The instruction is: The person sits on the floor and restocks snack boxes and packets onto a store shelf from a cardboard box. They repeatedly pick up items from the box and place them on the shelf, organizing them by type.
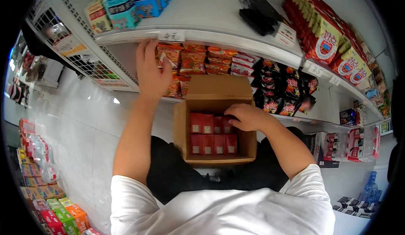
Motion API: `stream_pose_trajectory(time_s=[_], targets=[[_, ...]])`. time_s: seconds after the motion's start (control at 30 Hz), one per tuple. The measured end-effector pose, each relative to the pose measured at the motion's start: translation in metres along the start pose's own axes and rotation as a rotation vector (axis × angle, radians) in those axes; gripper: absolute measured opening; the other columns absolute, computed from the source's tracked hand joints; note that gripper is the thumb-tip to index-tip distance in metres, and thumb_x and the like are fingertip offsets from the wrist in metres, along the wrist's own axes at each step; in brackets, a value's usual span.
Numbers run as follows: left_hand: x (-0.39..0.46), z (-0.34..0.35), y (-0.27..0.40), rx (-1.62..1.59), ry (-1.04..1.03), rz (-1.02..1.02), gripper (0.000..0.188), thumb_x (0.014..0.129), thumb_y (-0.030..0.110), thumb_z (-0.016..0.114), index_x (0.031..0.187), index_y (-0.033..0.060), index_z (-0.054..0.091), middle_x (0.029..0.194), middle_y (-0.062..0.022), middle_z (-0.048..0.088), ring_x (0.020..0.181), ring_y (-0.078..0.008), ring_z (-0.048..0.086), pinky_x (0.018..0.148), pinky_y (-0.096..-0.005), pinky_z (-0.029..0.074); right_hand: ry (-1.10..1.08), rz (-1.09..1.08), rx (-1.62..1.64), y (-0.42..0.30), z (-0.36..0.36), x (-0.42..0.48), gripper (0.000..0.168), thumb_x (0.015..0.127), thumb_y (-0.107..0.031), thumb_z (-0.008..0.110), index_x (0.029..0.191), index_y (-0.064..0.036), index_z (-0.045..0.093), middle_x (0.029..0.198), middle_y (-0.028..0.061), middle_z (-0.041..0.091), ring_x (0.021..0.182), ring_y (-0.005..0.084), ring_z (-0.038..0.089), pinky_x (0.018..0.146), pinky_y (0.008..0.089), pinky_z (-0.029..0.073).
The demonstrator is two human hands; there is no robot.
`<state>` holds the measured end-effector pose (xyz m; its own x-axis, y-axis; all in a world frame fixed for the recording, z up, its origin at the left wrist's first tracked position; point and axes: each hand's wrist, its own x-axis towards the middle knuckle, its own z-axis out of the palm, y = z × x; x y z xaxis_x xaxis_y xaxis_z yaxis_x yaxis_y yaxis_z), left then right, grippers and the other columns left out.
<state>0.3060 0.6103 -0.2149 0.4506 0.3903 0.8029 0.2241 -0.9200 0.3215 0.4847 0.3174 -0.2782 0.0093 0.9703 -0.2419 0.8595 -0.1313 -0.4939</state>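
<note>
An open cardboard box (218, 161) stands between the person's knees, with several red packets (208, 144) in rows inside it. My right hand (245, 116) reaches over the box's right side, its fingers bent at the upper right packets; whether it grips one is not plain. My left hand (152, 66) is raised at the left end of the lower shelf, in front of orange snack bags (192, 61). Its fingertips are near the edge of the shelf above, beside a handwritten price tag (171, 35). A small pale patch shows by its thumb; I cannot tell what it is.
Black snack bags (292, 86) fill the lower shelf further right. The upper shelf (202, 10) holds blue and teal cartons (144, 1), a black plastic item (259, 13) and red-and-yellow bags (326, 42). Wrapped bottle packs (351, 145) stand right; colourful boxes (65, 216) are lower left.
</note>
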Motion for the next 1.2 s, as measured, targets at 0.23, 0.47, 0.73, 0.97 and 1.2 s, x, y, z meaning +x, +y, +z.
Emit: stream_pose_trajectory(time_s=[0.23,0.47,0.73,0.97,1.2], targets=[[0.003,0.002,-0.024,0.198,0.109,-0.04,0.073,0.084,0.012,0.066,0.153,0.0086,0.042,0.155,-0.0316,0.036,0.145,-0.05,0.034,0.114,-0.0667,0.029,0.542,-0.346,0.077,-0.071,-0.076,0.066,0.016,0.091,-0.001,0.064,0.105,-0.001,0.071,0.102,0.0126,0.073,0.09,0.0284,0.071,0.077,0.0365,0.058],[0.009,0.009,-0.046,0.346,-0.015,-0.008,0.082,0.084,0.018,0.065,0.161,0.013,0.035,0.168,-0.0206,0.026,0.154,-0.0468,0.021,0.117,-0.0719,0.019,1.291,-0.642,-0.361,-0.119,-0.232,0.234,0.049,0.078,-0.03,0.083,0.115,-0.002,0.068,0.103,0.0214,0.07,0.091,0.035,0.069,0.087,0.0439,0.055],[0.026,0.001,-0.068,0.443,-0.005,-0.067,0.084,0.08,0.014,0.063,0.16,0.015,0.038,0.169,-0.0075,0.031,0.155,-0.0423,0.024,0.113,-0.0779,0.018,0.682,-0.006,-0.766,-0.198,-0.296,0.284,0.085,0.072,-0.043,0.084,0.14,0.0,0.058,0.148,0.0255,0.05,0.137,0.0439,0.047,0.111,0.0554,0.042],[0.027,0.005,-0.087,0.377,0.09,-0.104,0.085,0.079,0.013,0.063,0.159,0.0086,0.037,0.167,-0.013,0.032,0.153,-0.0456,0.026,0.112,-0.0772,0.022,0.374,0.017,-0.672,-0.191,-0.337,0.322,0.102,0.067,-0.062,0.084,0.138,0.007,0.058,0.133,0.0278,0.065,0.121,0.0385,0.065,0.102,0.0414,0.052],[0.025,0.015,-0.069,0.298,0.051,-0.076,0.084,0.079,0.015,0.065,0.159,0.0096,0.038,0.167,-0.0221,0.027,0.154,-0.0457,0.024,0.115,-0.0746,0.019,0.258,0.135,-0.784,-0.199,-0.341,0.315,0.099,0.067,-0.061,0.083,0.134,0.008,0.061,0.132,0.0284,0.066,0.119,0.0381,0.066,0.099,0.0429,0.054]])
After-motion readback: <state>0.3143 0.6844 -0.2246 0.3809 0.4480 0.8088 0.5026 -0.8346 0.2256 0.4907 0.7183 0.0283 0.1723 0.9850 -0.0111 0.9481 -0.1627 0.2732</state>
